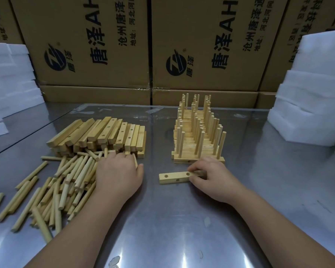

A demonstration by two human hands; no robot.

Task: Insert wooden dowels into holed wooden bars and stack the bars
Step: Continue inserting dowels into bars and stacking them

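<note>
A holed wooden bar (172, 177) lies flat on the metal table in front of me. My right hand (211, 178) grips its right end with curled fingers. My left hand (118, 173) lies palm down on the right edge of a loose heap of dowels (62, 182), and a dowel (135, 160) shows just beyond its fingers; I cannot tell whether the fingers hold it. Behind the heap is a pile of empty holed bars (104, 134). Behind my right hand stands a stack of bars with upright dowels (197, 132).
Cardboard boxes (89, 45) form a wall along the table's far edge. White foam blocks are stacked at the left (10, 78) and at the right (313, 89). The metal table (182, 219) reflects overhead lights near me.
</note>
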